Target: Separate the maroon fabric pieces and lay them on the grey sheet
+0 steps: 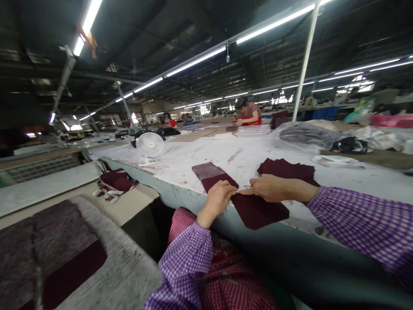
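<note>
A dark maroon fabric piece (258, 211) lies at the table's front edge, its lower end hanging over. My left hand (217, 200) is closed in a pinch at the middle of this piece. Opposite it, my right hand (271, 188) is closed too, fingertips almost meeting the left ones. Something small and pale shows between the fingertips; its kind is too small to tell. Beyond the left hand lies a maroon piece with a grey speckled end (206, 171); whether it joins the held fabric is hidden. A fanned stack of maroon pieces (287, 168) lies just behind my right hand.
The white-covered table (180, 161) bears a small white fan (150, 144) and clear plastic (303, 134). At left, speckled maroon panels (64, 241) lie on a grey surface, with fabric scraps (118, 181) on cardboard. Across the table a person (248, 114) is bent over work.
</note>
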Demonstrator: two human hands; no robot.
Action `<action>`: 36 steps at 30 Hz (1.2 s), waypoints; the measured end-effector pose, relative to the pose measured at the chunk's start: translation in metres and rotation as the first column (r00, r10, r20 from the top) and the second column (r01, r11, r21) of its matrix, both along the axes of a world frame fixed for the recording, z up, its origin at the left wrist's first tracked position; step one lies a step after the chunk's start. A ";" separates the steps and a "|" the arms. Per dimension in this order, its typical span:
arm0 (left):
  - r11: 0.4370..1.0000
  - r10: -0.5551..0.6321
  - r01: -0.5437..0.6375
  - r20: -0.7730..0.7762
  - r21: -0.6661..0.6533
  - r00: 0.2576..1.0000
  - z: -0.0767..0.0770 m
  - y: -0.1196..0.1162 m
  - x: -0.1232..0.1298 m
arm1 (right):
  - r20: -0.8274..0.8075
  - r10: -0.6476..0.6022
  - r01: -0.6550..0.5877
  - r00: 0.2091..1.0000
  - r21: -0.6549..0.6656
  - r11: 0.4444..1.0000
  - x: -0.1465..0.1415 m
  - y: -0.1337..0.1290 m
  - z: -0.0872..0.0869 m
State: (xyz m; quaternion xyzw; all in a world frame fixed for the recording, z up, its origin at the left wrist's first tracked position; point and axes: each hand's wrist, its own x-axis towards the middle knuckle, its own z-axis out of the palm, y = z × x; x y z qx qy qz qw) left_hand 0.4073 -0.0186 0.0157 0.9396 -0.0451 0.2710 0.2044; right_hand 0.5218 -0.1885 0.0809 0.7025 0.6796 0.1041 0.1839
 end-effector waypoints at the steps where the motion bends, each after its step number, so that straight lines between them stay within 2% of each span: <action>1: 0.994 -0.005 0.006 0.018 -0.110 1.000 -0.001 0.003 0.000 | -0.001 0.002 -0.002 1.000 0.004 1.000 0.001 0.000 0.000; 3: 0.957 0.002 0.009 0.037 -0.291 0.999 -0.003 0.009 0.000 | -0.004 0.012 -0.012 1.000 0.016 1.000 0.003 0.000 -0.001; 5: 0.932 0.023 -0.012 0.028 -0.361 0.999 -0.003 0.011 -0.001 | 0.000 0.022 -0.022 1.000 0.013 1.000 0.005 0.001 -0.003; 11: 0.976 0.060 -0.060 -0.005 -0.211 0.998 -0.001 0.008 -0.003 | 0.013 0.019 -0.018 1.000 -0.044 0.999 0.008 0.001 -0.003; 19: 0.991 0.063 -0.061 0.008 -0.119 0.998 -0.004 0.007 -0.008 | -0.026 0.053 -0.054 0.998 -0.046 0.997 0.001 0.004 0.003; 21: 0.990 0.025 -0.022 0.019 -0.136 0.999 -0.005 0.010 -0.008 | -0.010 0.060 -0.060 0.998 -0.038 0.997 -0.001 0.007 0.004; 24: 0.961 -0.004 0.009 0.018 -0.277 1.000 -0.008 0.016 -0.007 | 0.022 0.039 -0.038 0.999 -0.055 0.998 -0.006 0.011 0.005; 27: 0.917 0.082 -0.070 0.014 -0.393 0.996 -0.009 0.020 -0.005 | 0.063 0.006 0.000 0.998 -0.083 0.997 -0.010 0.012 0.002; 29: 0.928 0.149 -0.144 -0.012 -0.343 0.989 -0.008 0.018 -0.003 | 0.059 -0.033 0.035 0.998 -0.033 0.999 -0.009 0.012 -0.003; 31: 0.948 0.202 -0.208 -0.050 -0.240 0.978 -0.006 0.015 -0.001 | -0.032 -0.095 0.097 0.995 0.052 0.994 -0.004 0.012 -0.007; 33: 0.956 0.241 -0.249 -0.072 -0.156 0.968 -0.004 0.011 0.000 | -0.220 -0.150 0.172 0.964 0.082 0.982 0.007 0.012 -0.007; 36: 0.956 0.264 -0.273 -0.096 -0.109 0.960 -0.001 0.010 0.002 | -0.523 -0.157 0.201 0.838 0.027 0.979 0.032 0.008 0.001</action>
